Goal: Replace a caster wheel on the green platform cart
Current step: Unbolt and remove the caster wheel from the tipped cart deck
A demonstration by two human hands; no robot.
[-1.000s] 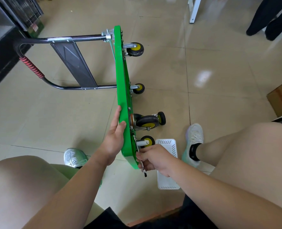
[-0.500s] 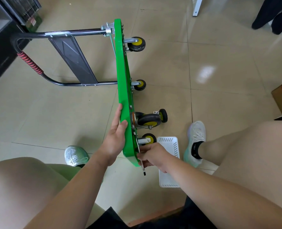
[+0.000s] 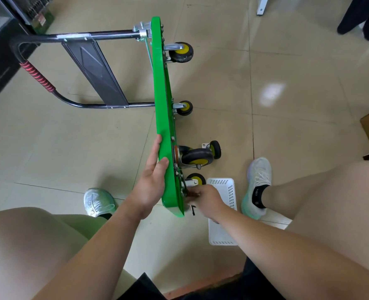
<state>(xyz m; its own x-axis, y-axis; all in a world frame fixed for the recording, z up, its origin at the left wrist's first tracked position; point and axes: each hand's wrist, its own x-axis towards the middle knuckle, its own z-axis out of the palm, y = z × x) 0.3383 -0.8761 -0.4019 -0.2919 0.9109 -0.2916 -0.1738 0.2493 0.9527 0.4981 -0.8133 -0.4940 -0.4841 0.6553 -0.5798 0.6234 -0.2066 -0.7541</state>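
Nearest, the person's right hand (image 3: 207,199) is clenched around a thin dark metal tool (image 3: 192,210) at the near corner of the green metal platform cart (image 3: 164,109), which stands on edge on the tiled floor. At nine o'clock from it, the left hand (image 3: 152,180) lies flat against the deck, thumb hooked over the edge. A white perforated plastic basket (image 3: 224,213) sits at three o'clock of the right hand. Farther, a loose black-and-yellow caster wheel (image 3: 214,149) rests on the floor just beyond the mounted casters. Farthest, the black tubular handle (image 3: 75,37) juts toward nine o'clock.
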